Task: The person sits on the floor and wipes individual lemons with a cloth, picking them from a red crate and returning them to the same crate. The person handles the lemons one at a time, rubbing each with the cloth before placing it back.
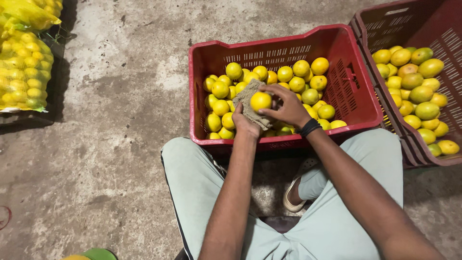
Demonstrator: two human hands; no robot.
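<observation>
My left hand [244, 124] holds a coarse brownish cloth [248, 96] over the red crate [284, 41]. A yellow-orange fruit [261, 101] rests on the cloth. My right hand [288, 107] grips that fruit from the right side, fingers curled over it; a black band sits on that wrist. The crate in front of my knees is filled with several similar yellow and orange fruits [297, 84].
A second red crate [409, 24] at the right holds larger yellow-green fruits [420, 94]. Yellow mesh sacks of fruit [24, 67] lie at the far left. Rough concrete floor [110, 120] spreads between them. My legs in pale trousers frame a sandalled foot [291, 197].
</observation>
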